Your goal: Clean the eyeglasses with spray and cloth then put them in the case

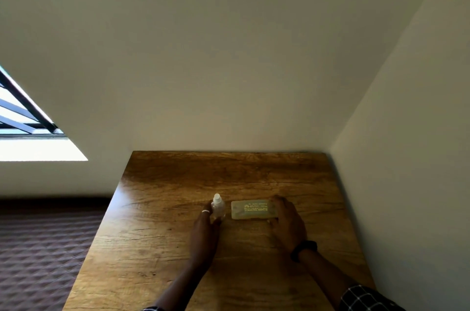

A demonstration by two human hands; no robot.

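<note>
Upright spray bottle (pixel 218 207) was clasped by left grip (pixel 205 230) on the table (pixel 162 234); case (pixel 250 209), just right of it, was pinched at its end by right grip (pixel 288 221).

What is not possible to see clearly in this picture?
- Head view: print on the case is too small and blurred to read.
- Head view: the case's right end is hidden by the right hand.
- Head view: the spray bottle base is hidden by the left hand.
- Eyeglasses and cloth: not in sight.

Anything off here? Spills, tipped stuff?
Nothing spilled or tipped. The spray bottle stands upright, held by the left hand; the case lies flat, held by the right hand. Only oddity: no eyeglasses or cloth in view.
</note>
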